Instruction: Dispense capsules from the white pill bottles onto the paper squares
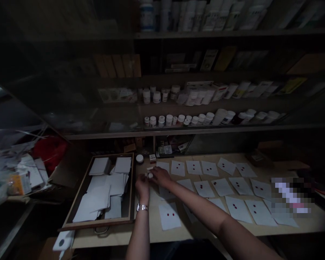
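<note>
My left hand (143, 186), with a metal band at the wrist, is closed near the drawer's right side. Its fingertips meet at something small and pale that I cannot make out. Close beside it, my right hand (162, 176) reaches in from the right, its fingers curled round a small white bottle (150, 175). White paper squares (169, 221) lie in rows on the table, most bearing two small red pills (170, 214). Some squares are partly hidden beneath my right forearm. A white-lidded jar (139, 159) and a small box (152, 157) stand just beyond my hands.
A wooden drawer (132, 187) at the left holds stacks of white paper (97, 191). Behind the pale table (111, 236) rise shelves (119, 134) of white bottles (169, 120) and boxes. Bags and cartons (21, 180) crowd the far left. A blurred patch covers something at the right.
</note>
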`<state>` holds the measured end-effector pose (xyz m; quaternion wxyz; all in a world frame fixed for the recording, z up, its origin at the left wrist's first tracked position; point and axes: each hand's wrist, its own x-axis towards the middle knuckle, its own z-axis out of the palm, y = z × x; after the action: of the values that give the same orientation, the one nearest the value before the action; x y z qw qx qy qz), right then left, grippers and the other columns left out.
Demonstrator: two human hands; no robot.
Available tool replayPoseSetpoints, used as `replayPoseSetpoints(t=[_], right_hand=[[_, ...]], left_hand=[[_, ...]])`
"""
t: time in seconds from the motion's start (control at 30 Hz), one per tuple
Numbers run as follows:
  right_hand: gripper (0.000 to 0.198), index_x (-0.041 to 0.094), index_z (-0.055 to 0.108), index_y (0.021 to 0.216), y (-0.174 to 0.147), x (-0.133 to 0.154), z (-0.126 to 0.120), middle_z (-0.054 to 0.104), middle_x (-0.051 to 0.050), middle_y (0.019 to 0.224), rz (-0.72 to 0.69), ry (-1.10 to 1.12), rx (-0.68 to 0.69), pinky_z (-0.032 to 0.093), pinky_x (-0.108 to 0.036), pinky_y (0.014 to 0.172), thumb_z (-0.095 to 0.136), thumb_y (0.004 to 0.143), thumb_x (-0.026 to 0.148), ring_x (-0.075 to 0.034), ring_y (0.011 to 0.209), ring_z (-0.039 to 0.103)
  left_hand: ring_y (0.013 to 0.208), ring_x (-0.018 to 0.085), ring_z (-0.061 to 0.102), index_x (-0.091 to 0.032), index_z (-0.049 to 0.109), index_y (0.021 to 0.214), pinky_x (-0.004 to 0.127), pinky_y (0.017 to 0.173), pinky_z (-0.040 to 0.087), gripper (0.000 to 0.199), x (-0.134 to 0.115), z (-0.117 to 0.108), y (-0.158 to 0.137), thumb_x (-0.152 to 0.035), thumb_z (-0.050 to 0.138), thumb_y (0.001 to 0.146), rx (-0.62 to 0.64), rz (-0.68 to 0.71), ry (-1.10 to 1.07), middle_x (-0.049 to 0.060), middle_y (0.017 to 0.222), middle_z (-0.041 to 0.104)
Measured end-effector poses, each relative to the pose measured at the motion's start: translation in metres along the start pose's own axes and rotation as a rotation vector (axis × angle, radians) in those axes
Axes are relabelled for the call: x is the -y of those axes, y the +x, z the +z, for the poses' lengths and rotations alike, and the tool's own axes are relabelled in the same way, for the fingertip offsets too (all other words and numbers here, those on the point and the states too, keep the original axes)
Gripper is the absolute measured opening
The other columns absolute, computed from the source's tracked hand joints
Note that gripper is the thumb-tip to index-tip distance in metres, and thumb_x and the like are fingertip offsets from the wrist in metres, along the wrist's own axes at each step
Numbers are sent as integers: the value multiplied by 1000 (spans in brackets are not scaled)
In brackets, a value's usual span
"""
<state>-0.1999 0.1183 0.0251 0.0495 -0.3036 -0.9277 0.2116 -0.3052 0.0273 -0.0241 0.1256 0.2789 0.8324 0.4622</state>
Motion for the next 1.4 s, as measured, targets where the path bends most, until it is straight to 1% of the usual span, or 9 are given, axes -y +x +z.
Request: replayPoseSetpoints(t=[0.13,0.27,0.37,0.5,0.6,0.77,1.07,1.23,1.4], right_hand=[[19,17,63,97,2,-17,23,68,-7,96,232,268,-175,46,-26,75,48,86,22,-17,88,62],[12,18,64,83,11,-29,39,70,-3,82,343,435,-141,45,-23,68,52,80,16,-15,77,63],[15,18,64,89,16,-29,40,69,-2,83,368,386,-110,45,-24,68,59,76,18,-16,78,63],[52,23,51,126,17,-20,27,62,-6,118,197,168,-100,45,-26,77,57,75,16,-18,98,60],[44,24,56,123,14,-16,18,61,-7,119,17,11,26,45,-28,82,50,80,13,-21,106,57],[46,24,49,132,-1,-24,29,57,-9,129,-82,-21,63,45,-35,90,46,86,20,-22,114,54],[44,20,45,136,-7,-25,49,46,-13,141,-84,-95,65,47,-39,91,41,92,24,-25,121,49],[56,20,30,143,-21,-20,59,28,-14,151,-111,-153,-3,33,-49,103,47,90,25,-29,135,31],[43,20,45,132,-5,-18,50,53,-15,129,-136,-168,-6,38,-41,95,49,89,20,-25,118,48]], left_hand=[[82,21,68,-16,68,91,29,73,50,25,3,0,-9,-26,48,81,31,64,-29,11,90,72],[83,21,65,-17,68,79,32,78,50,20,5,7,-12,-25,50,79,86,138,-28,9,86,70],[84,21,63,-17,66,75,33,81,50,16,3,12,-7,-17,50,75,95,164,-12,8,84,66],[99,22,60,-16,64,98,35,88,49,33,-1,13,0,-8,51,70,79,170,6,9,103,62],[113,23,54,-17,58,116,36,95,46,48,1,11,1,-7,51,71,101,225,6,12,122,54],[101,22,60,-16,63,109,38,92,49,37,12,11,-5,-11,49,74,131,257,-30,11,105,63],[109,22,59,-16,61,115,40,98,47,41,18,14,-19,-9,43,78,163,269,41,13,114,64],[132,29,39,-17,48,132,47,104,40,54,19,16,-36,-6,43,79,162,271,230,16,141,44],[140,33,23,-16,38,138,53,108,33,64,13,11,-45,-3,44,76,119,253,262,18,151,25]])
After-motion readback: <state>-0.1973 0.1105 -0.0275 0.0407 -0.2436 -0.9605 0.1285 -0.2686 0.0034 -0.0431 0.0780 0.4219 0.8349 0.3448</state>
